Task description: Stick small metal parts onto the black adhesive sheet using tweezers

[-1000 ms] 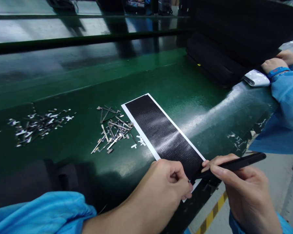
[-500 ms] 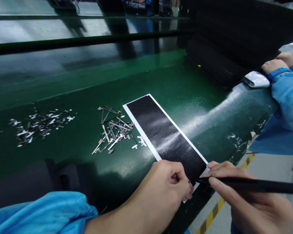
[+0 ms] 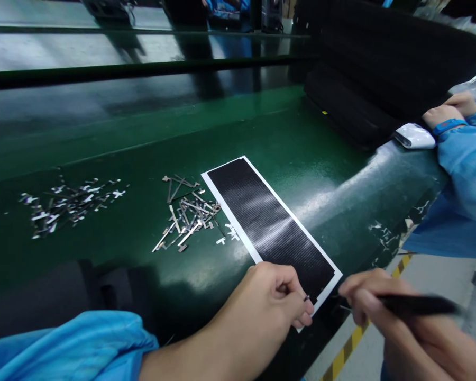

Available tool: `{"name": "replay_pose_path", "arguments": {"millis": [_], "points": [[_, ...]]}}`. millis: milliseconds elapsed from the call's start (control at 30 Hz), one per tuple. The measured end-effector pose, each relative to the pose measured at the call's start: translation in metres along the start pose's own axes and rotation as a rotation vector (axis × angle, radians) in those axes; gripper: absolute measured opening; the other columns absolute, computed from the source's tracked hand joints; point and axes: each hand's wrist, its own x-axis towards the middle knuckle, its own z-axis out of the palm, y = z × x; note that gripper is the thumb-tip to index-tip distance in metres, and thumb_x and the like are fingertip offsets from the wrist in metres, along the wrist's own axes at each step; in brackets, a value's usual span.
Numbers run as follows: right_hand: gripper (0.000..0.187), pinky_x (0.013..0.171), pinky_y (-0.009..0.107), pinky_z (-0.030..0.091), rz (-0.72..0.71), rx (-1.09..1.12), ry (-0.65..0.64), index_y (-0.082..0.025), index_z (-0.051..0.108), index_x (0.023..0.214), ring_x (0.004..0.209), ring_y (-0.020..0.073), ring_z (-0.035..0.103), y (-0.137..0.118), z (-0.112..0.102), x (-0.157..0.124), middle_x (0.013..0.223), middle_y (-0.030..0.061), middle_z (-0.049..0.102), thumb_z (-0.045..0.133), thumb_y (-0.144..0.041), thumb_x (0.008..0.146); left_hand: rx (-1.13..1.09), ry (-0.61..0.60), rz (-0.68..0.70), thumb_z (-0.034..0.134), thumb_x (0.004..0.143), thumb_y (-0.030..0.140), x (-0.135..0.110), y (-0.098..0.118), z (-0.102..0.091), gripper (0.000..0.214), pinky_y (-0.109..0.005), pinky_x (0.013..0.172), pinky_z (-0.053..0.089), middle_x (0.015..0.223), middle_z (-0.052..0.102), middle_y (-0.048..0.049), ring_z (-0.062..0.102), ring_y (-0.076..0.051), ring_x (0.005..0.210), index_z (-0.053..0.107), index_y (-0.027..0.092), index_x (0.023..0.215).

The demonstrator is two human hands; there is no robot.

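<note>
My left hand [image 3: 275,301] is closed in a pinch at the near end of a white-edged sheet [image 3: 277,222] covered with fine black strips. A tiny dark piece [image 3: 307,298] shows between its thumb and forefinger; its kind is too small to make out. To the right of the sheet's near corner, my right hand [image 3: 408,323] is closed around slim black tweezers [image 3: 420,305], blurred by motion. Their tips are hidden or smeared. A pile of thin metal strips [image 3: 190,214] lies left of the sheet, with a few small white pieces [image 3: 230,233] beside its edge.
Another pile of small shiny pieces [image 3: 71,203] lies farther left on the green table [image 3: 143,153]. Black foam-like slabs [image 3: 365,79] stand at the back right. Near them are a white packet [image 3: 415,136] and a co-worker's hands [image 3: 446,112]. Scraps stick to the worn table edge [image 3: 384,235].
My right hand has drawn back to the right with the tweezers, away from the sheet's corner, which now shows. My left hand has barely moved.
</note>
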Motion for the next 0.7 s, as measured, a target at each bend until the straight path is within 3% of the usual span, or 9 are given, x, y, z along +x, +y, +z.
{"name": "replay_pose_path", "arguments": {"millis": [67,133,200,300,567,700], "points": [[0.006,0.048,0.017,0.042,0.135,0.044,-0.068,-0.032,0.071,0.077,0.056,0.0088,0.054,0.004,0.005,0.004,0.068,-0.0041,0.064,0.066,-0.033,0.079,-0.014,-0.015,0.035,0.051,0.063,0.02,-0.001,0.003,-0.002,0.007,-0.029,0.072,0.048,0.069,0.067,-0.0021,0.062,-0.017,0.071,0.057,0.016,0.06],[0.008,0.052,0.02,0.042,0.295,0.105,-0.101,-0.031,0.073,0.077,0.057,0.0103,0.054,0.008,0.01,0.006,0.065,-0.0027,0.063,0.069,-0.038,0.075,-0.02,-0.04,0.068,0.051,0.062,0.021,-0.002,0.004,-0.003,0.007,-0.027,0.071,0.048,0.066,0.065,-0.0006,0.062,-0.016,0.069,0.056,0.017,0.059],[0.014,0.05,0.022,0.039,0.363,0.12,-0.188,-0.029,0.074,0.074,0.054,0.0106,0.051,0.011,0.013,0.007,0.061,-0.0013,0.061,0.07,-0.042,0.074,-0.031,-0.065,0.08,0.052,0.061,0.023,-0.003,0.003,-0.003,0.008,-0.026,0.069,0.047,0.063,0.064,-0.0001,0.061,-0.015,0.067,0.057,0.017,0.06],[0.02,0.052,0.025,0.037,0.39,0.147,-0.272,-0.025,0.073,0.066,0.055,0.0114,0.05,0.01,0.012,0.008,0.06,0.0009,0.059,0.069,-0.044,0.073,-0.056,-0.098,0.108,0.053,0.057,0.028,-0.002,-0.001,-0.002,0.013,-0.025,0.065,0.046,0.062,0.064,-0.0011,0.058,-0.015,0.063,0.058,0.016,0.06],[0.025,0.056,0.027,0.034,0.335,0.239,-0.301,-0.022,0.067,0.061,0.057,0.0119,0.05,-0.001,0.01,0.003,0.059,0.001,0.059,0.067,-0.041,0.077,-0.007,-0.13,0.093,0.05,0.055,0.035,-0.012,-0.002,0.002,0.018,-0.026,0.064,0.042,0.063,0.061,-0.0016,0.057,-0.017,0.064,0.054,0.018,0.061],[0.026,0.055,0.026,0.03,0.284,0.235,-0.334,-0.02,0.061,0.059,0.056,0.0101,0.043,-0.008,0.013,0.004,0.057,-0.0009,0.054,0.064,-0.038,0.078,0.453,-0.046,0.298,0.043,0.066,0.026,-0.027,0.0,-0.001,0.01,-0.025,0.054,0.031,0.057,0.052,0.0008,0.048,-0.014,0.057,0.045,0.02,0.058]]}}
